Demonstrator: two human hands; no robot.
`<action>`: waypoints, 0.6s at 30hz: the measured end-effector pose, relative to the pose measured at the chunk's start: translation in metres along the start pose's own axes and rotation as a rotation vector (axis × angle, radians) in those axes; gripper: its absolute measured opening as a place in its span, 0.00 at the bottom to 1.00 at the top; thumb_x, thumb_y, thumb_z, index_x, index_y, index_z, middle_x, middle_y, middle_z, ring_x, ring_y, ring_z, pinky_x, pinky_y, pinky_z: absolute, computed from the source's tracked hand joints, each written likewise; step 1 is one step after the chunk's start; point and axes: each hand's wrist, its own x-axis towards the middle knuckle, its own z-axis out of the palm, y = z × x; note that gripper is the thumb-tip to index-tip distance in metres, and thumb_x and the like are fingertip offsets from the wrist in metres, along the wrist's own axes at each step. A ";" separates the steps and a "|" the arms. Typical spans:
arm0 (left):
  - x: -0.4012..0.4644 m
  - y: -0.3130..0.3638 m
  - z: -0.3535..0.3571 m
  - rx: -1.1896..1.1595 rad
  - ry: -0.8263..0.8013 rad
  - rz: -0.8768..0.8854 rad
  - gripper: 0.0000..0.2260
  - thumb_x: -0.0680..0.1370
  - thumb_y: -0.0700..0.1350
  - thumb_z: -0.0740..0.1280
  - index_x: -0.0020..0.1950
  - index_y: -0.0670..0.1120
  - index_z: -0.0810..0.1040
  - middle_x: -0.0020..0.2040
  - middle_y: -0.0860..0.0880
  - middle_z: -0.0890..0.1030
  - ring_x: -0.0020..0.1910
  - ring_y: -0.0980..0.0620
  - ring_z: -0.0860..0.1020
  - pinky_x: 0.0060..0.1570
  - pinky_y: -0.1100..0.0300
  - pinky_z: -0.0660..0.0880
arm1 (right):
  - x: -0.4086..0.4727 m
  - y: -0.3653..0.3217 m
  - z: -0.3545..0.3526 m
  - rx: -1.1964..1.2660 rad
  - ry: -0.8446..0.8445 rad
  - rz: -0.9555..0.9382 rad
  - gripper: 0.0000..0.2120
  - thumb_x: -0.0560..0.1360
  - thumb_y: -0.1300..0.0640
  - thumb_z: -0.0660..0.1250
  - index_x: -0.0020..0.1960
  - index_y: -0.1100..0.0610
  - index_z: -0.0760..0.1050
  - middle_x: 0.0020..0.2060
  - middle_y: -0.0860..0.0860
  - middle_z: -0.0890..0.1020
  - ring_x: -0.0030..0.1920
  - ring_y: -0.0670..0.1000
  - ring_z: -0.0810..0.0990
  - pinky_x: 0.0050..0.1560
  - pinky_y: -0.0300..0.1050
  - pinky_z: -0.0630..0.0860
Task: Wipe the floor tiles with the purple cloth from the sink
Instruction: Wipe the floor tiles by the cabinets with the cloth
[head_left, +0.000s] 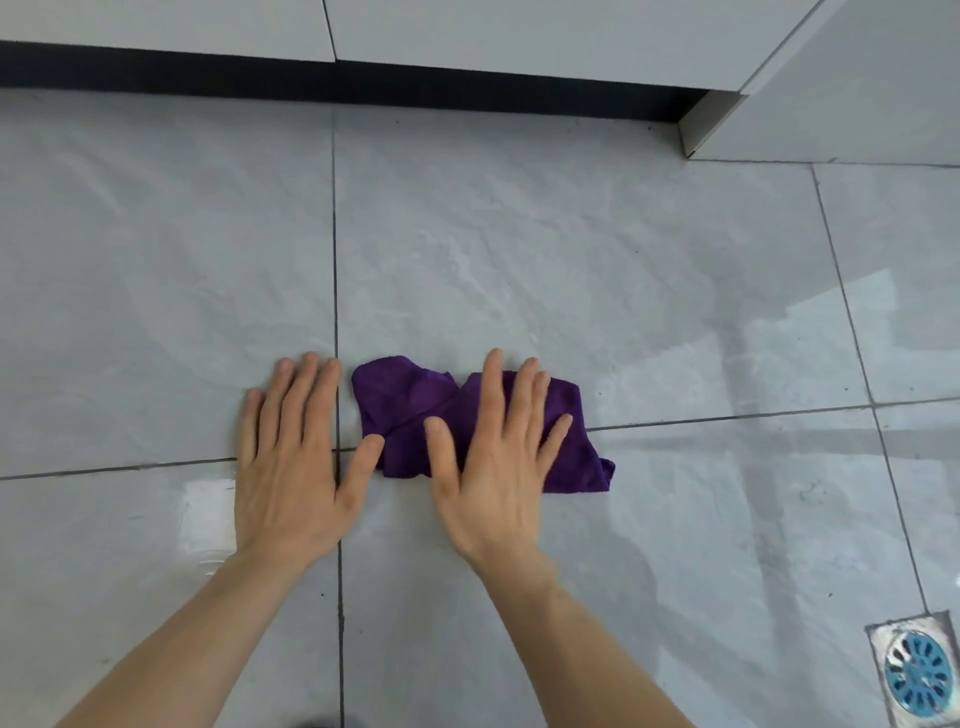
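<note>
A crumpled purple cloth (402, 402) lies on the grey floor tiles (519, 249), across a grout line. My right hand (493, 457) rests flat on the cloth's right half, fingers spread, palm pressing down. My left hand (291, 457) lies flat on the bare tile just left of the cloth, its thumb touching the cloth's left edge. Neither hand curls around the cloth.
White cabinet fronts (519, 36) with a dark toe-kick (363, 85) run along the far edge. A cabinet corner (696, 135) juts out at the upper right. A square floor drain with a blue grate (919, 675) sits at the lower right. Wet streaks shine on the tiles.
</note>
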 end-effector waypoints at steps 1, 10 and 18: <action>0.001 0.001 -0.001 -0.020 0.008 -0.001 0.35 0.80 0.66 0.50 0.82 0.47 0.55 0.83 0.46 0.58 0.83 0.47 0.52 0.81 0.44 0.50 | -0.004 0.010 -0.007 0.012 0.035 -0.025 0.36 0.82 0.37 0.55 0.83 0.48 0.45 0.83 0.56 0.49 0.83 0.54 0.40 0.80 0.68 0.43; 0.009 0.041 -0.006 -0.076 -0.087 0.404 0.24 0.80 0.53 0.63 0.77 0.55 0.67 0.78 0.53 0.68 0.79 0.50 0.64 0.75 0.49 0.66 | -0.015 0.063 -0.031 -0.124 -0.059 -0.330 0.28 0.82 0.52 0.64 0.80 0.46 0.60 0.82 0.49 0.60 0.83 0.52 0.52 0.80 0.61 0.57; 0.002 0.040 -0.019 -0.010 -0.147 0.367 0.26 0.77 0.51 0.66 0.76 0.56 0.70 0.75 0.55 0.73 0.75 0.51 0.70 0.67 0.54 0.75 | -0.013 0.076 -0.046 -0.091 -0.124 -0.374 0.29 0.80 0.45 0.66 0.79 0.46 0.63 0.81 0.48 0.62 0.82 0.50 0.54 0.80 0.56 0.58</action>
